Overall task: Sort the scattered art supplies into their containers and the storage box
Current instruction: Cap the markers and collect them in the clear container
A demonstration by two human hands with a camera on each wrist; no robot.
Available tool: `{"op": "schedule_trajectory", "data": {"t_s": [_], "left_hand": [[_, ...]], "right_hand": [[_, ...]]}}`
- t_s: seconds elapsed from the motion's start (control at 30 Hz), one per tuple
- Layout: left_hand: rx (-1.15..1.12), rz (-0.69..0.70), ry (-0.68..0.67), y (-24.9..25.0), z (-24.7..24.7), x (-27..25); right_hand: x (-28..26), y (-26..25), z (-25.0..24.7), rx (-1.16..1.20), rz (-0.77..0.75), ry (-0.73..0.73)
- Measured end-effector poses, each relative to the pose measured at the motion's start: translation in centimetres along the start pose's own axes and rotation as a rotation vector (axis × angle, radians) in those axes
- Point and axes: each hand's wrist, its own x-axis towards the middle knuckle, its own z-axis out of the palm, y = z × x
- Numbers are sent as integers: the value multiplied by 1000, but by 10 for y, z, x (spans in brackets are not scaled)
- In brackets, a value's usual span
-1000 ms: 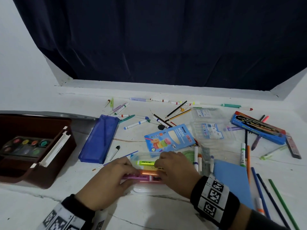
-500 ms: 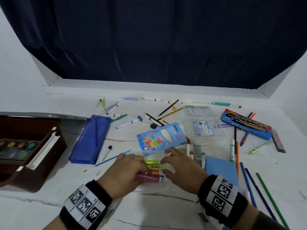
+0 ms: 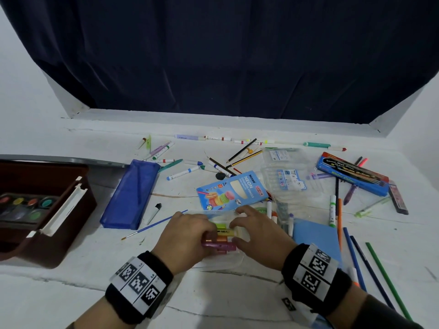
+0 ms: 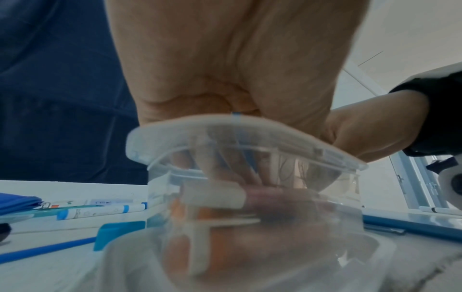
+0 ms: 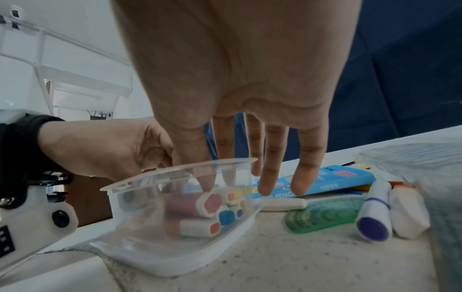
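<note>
Highlighters [image 3: 219, 236], short chunky ones in yellow, orange and pink with white ends, are stacked lying flat inside a clear rectangular plastic tub [image 5: 175, 209], which stands on the white table [image 3: 213, 300] at six o'clock, directly before the person. They are laid side by side, presumably so that the whole set fits below the rim.

At nine o'clock of the tub, the left hand [image 3: 184, 238] is curled over the stack, fingers reaching inside onto the pink highlighter [image 3: 217, 245]; whether it is gripped or only pressed down cannot be told. At three o'clock, the right hand [image 3: 257, 236] is kept relaxed, thumb and forefinger dipped into the tub onto the highlighter ends while the other fingers [image 5: 267, 177] hang straight outside the far wall, apparently to steady the light container as the pens are squared up.

Just beyond, at twelve o'clock, a light blue cardboard box of neon coloured pencils [image 3: 231, 192] lies flat. At three o'clock a white marker with a purple cap [image 5: 375, 213] and a green translucent stencil [image 5: 325, 214] lie near the tub. A dark blue fabric pencil pouch [image 3: 129, 193] lies at ten o'clock, and a brown storage box [image 3: 47, 233] holding a paint palette [image 3: 26, 206] at nine o'clock. Loose pens and pencils are scattered from twelve to four o'clock, unsorted.
</note>
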Motion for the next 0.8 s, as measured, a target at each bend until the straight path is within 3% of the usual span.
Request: {"op": "schedule_trajectory", "data": {"t_s": [0.3,0.8], "left_hand": [[-63,-21,31,-1,-3,-6],[-52,-73,-35,-6,-9,-7]], "right_hand": [[-4,-2,-1,36,7,-2],[-4,-6,-3,7,37,0]]}}
